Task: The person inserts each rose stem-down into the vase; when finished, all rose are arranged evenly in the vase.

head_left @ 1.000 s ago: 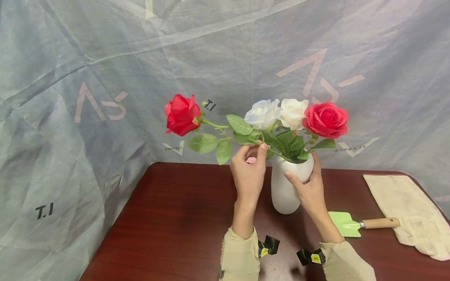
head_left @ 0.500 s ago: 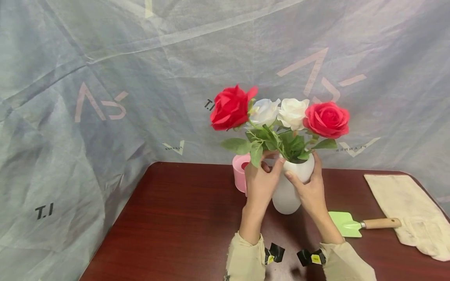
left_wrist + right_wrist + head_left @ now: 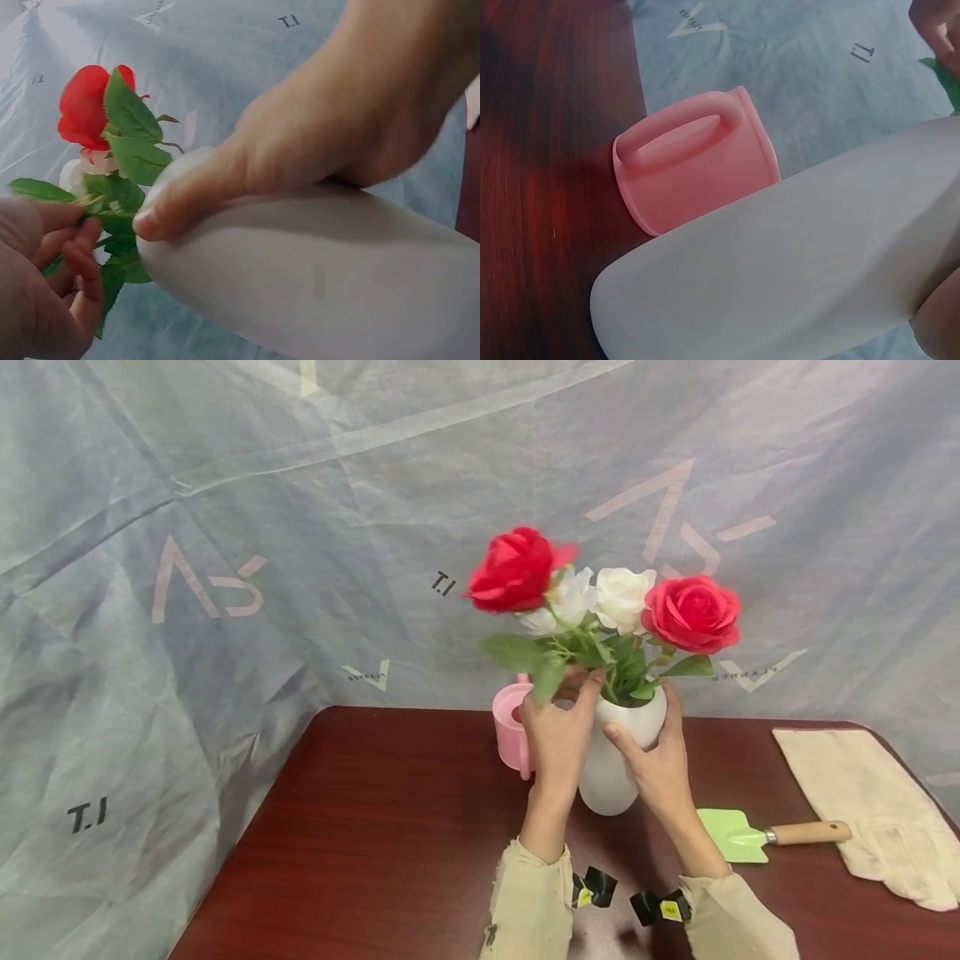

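Observation:
My left hand pinches the green stem of a red rose beside the vase mouth. In the left wrist view, the fingertips and thumb meet on that stem. The bloom leans left, partly covering a pale blue-white rose. A white vase is gripped near its top by my right hand, thumb across the front. A cream rose and a second red rose stand in the vase among green leaves. Whether the held stem's lower end is inside the vase is hidden.
Behind my left hand stands a pink container with a side handle, close to the vase. A green hand trowel with a wooden handle lies right of my right wrist, its handle end at a cream cloth item. Grey sheeting hangs behind the dark-red table.
My left hand has carried the red rose rightward to the vase, and the bloom has swung upright from lying sideways. The pink container has come into sight. My right hand keeps its hold.

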A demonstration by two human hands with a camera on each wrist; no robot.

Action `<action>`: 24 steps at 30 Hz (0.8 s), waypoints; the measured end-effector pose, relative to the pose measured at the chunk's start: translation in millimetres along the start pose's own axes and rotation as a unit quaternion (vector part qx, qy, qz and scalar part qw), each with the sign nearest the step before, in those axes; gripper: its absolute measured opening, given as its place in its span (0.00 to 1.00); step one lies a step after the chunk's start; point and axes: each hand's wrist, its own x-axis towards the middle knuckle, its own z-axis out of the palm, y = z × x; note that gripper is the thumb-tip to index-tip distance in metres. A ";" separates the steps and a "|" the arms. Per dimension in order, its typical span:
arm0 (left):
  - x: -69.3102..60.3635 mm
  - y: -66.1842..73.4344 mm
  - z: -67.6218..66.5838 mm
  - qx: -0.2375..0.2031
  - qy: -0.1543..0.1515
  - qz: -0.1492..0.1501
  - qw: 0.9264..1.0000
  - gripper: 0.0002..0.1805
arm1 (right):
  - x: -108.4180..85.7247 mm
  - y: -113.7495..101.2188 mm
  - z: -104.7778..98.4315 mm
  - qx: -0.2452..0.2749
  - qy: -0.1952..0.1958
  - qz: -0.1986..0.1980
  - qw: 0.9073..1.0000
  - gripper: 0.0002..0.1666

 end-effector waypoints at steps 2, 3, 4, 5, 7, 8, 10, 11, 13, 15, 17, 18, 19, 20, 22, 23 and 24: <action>-2.3 0.3 -1.9 0.060 -0.038 0.004 0.997 0.04 | -0.8 1.0 0.3 0.003 0.000 -0.001 1.000 0.49; -4.7 1.9 -4.4 0.087 -0.058 0.006 0.995 0.05 | -1.1 1.4 0.8 0.007 0.000 -0.001 1.000 0.48; -7.6 4.0 -7.9 0.102 -0.075 0.006 0.992 0.07 | -1.1 1.9 1.4 0.014 0.000 -0.004 1.000 0.49; -11.2 5.8 -12.4 0.109 -0.084 0.005 0.990 0.08 | -1.2 2.1 2.2 0.020 -0.001 -0.006 1.000 0.49; -22.0 9.5 -24.7 0.113 -0.084 -0.007 0.990 0.15 | -1.4 2.8 3.8 0.028 -0.003 -0.007 1.000 0.49; -28.7 9.4 -31.5 0.103 -0.078 -0.018 0.992 0.17 | -1.3 3.2 4.6 0.032 -0.004 -0.006 0.999 0.49; -45.1 3.8 -46.4 0.079 -0.065 -0.039 0.994 0.21 | -1.2 3.4 5.9 0.029 -0.005 -0.002 1.000 0.50; -54.2 -1.6 -53.7 0.075 -0.059 -0.051 0.994 0.22 | -1.3 3.3 6.4 0.022 -0.004 0.004 1.000 0.50; -72.8 -15.9 -67.0 0.078 -0.057 -0.081 0.992 0.20 | -1.3 2.8 6.8 0.009 -0.004 0.015 1.000 0.52; -89.5 -32.7 -78.3 0.084 -0.059 -0.114 0.988 0.15 | -1.2 1.4 6.8 0.001 -0.004 0.026 1.000 0.53; -102.6 -50.5 -87.4 0.099 -0.056 -0.151 0.982 0.11 | -1.3 0.1 6.8 0.000 -0.005 0.031 1.000 0.53; -107.6 -59.6 -91.2 0.108 -0.051 -0.165 0.979 0.09 | -1.5 -0.5 6.8 0.000 -0.004 0.031 0.999 0.53; -111.9 -68.5 -94.9 0.117 -0.045 -0.179 0.976 0.08 | -1.8 -0.8 6.9 0.000 -0.003 0.032 0.999 0.53; -115.4 -76.7 -98.4 0.124 -0.037 -0.187 0.974 0.07 | -2.4 -1.2 7.1 -0.002 -0.001 0.033 0.999 0.53; -120.1 -91.7 -105.5 0.131 -0.015 -0.203 0.970 0.06 | -3.3 -0.4 7.6 -0.002 0.002 0.034 0.999 0.52; -121.7 -97.9 -109.1 0.131 -0.002 -0.208 0.969 0.05 | -4.0 0.8 8.1 -0.005 0.002 0.037 0.999 0.51; -122.9 -103.0 -112.9 0.130 0.009 -0.212 0.969 0.05 | -4.5 2.4 8.8 -0.005 0.003 0.038 0.999 0.51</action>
